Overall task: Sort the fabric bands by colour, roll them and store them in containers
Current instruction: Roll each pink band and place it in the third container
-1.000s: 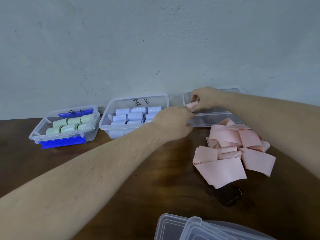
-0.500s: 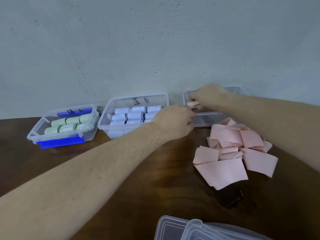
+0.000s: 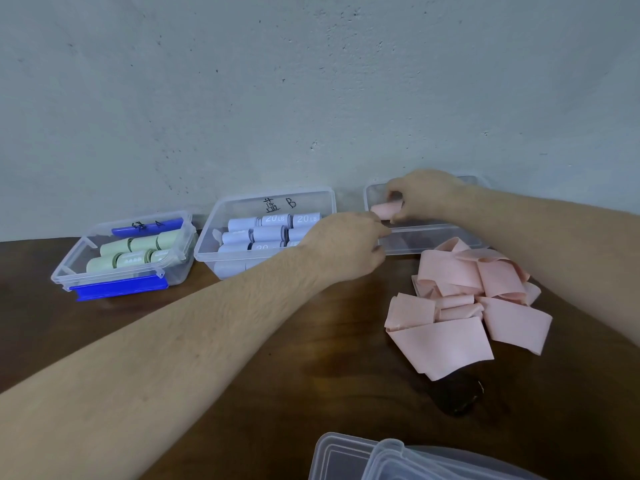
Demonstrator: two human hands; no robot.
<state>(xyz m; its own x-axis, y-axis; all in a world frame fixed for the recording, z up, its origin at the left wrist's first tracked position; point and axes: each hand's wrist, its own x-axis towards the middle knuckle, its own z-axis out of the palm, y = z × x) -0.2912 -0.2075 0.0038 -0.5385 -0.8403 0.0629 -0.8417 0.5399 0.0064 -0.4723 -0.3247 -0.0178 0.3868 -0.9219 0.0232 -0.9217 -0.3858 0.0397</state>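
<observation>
My right hand point(image 3: 427, 195) reaches into the clear right container point(image 3: 433, 239) by the wall and pinches a rolled pink band point(image 3: 385, 210) at the container's left end. My left hand point(image 3: 346, 244) is curled at that container's front left corner, fingertips at its rim; whether it grips the rim is hidden. A heap of loose pink bands point(image 3: 464, 306) lies on the table in front of the container. The middle container point(image 3: 242, 261), marked B, holds several blue-white rolls point(image 3: 273, 230). The left container point(image 3: 121, 271) holds green rolls point(image 3: 138, 249).
Clear plastic lids point(image 3: 398, 459) are stacked at the near edge of the dark wooden table point(image 3: 311, 358). A dark small object point(image 3: 457, 396) lies partly under the pink heap. A grey wall stands right behind the containers. Blue clips edge the left container.
My right hand has lowered the pink roll deeper into the right container. My left hand has stayed at the container's front left corner.
</observation>
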